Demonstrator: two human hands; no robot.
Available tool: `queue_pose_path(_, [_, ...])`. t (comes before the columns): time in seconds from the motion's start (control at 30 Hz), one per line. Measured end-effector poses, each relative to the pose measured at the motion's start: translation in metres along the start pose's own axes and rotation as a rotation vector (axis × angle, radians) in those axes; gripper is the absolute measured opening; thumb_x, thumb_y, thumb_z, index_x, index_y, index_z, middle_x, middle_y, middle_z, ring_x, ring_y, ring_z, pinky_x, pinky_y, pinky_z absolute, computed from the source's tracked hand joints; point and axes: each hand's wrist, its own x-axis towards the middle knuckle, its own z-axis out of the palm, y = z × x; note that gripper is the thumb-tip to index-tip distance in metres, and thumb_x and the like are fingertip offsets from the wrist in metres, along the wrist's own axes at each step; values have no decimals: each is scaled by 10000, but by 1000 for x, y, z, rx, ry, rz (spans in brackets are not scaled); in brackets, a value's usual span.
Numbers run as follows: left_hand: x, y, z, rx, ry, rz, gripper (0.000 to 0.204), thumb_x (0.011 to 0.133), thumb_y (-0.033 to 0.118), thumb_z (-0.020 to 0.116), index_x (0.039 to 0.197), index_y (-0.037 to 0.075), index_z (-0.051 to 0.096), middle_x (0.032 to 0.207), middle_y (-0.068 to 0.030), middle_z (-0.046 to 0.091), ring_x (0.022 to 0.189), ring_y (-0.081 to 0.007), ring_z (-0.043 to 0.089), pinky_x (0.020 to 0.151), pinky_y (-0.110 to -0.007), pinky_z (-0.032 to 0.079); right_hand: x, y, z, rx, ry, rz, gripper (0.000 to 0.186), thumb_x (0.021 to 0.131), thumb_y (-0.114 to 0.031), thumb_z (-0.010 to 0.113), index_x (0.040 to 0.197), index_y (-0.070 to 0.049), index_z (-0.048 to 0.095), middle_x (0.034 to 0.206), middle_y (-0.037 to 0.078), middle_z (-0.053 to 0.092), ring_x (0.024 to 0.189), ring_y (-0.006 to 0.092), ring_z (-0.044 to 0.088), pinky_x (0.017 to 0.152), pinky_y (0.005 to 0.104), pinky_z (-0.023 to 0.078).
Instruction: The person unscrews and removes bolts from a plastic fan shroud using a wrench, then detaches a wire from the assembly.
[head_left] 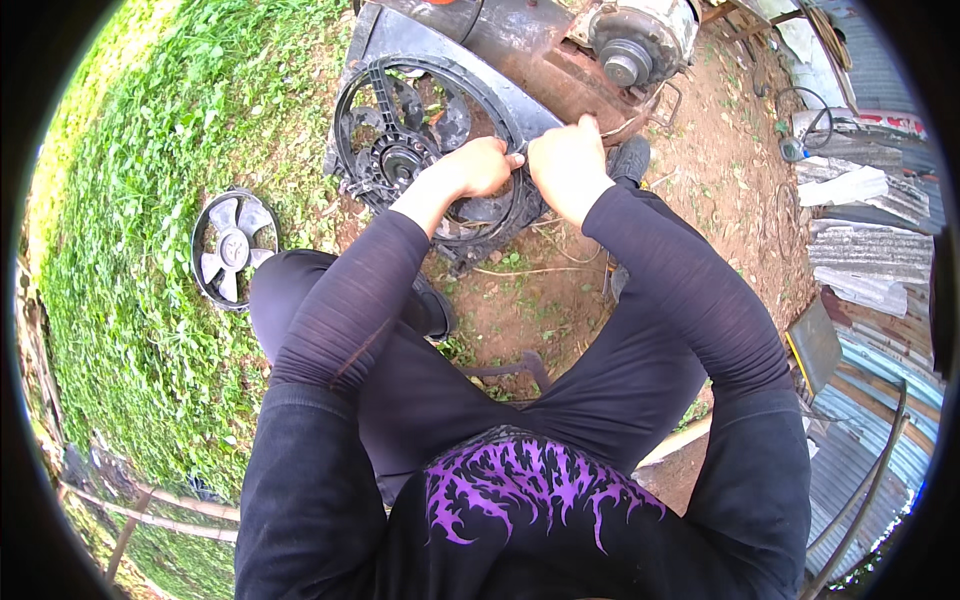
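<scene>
Blk plastic fan assy (402,160), rd, spoked, dirty, hub side up, upper ctr of view

Jagged purple lettering (542,482) on black shirt (530,572), too stylised to read; red marks (903,124) on pale sheet (848,116), unreadable

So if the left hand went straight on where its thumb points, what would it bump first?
Probably the right hand, just to the right of the left hand, over the black fan frame. From above, though, I can't be sure they're at the same height.
</scene>
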Motion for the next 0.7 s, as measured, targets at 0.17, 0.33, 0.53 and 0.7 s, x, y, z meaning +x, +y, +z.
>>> queue_pose_path(0.17, [-1,-3,0,-33,-14,-11,536,1042,415,505,1167,-90,635,1206,-307,651,1211,-426,598,1023,-468,451,-27,37,3,237,278,174,81,824,-151,595,800,-103,656,717,113,676,736,328,703,658,491,527])
queue_pose_path(0.33, [-2,-1,0,-24,-21,15,531,1044,408,495,1165,-87,642,1205,-309,650,1207,-430,597,1018,-467,453,-83,21,37,620,-94,540,98,898,-115,626,938,-128,714,837,166,719,876,378,704,761,472,534])
queue_pose_path(0.53, [-3,-1,-1,-3,-21,21,531,1042,412,497,1159,-85,646,1201,-311,650,1208,-432,596,1014,-467,456,-86,14,72,750,-37,554,94,898,-94,648,975,-104,700,825,143,711,836,310,711,727,411,520])
queue_pose_path(0.7, [-1,-3,1,-9,-12,14,527,1039,412,506,1153,-84,646,1195,-309,654,1207,-433,598,1016,-470,454,-83,5,64,754,-43,540,117,890,-73,638,993,-99,686,807,127,708,817,292,710,716,400,515])
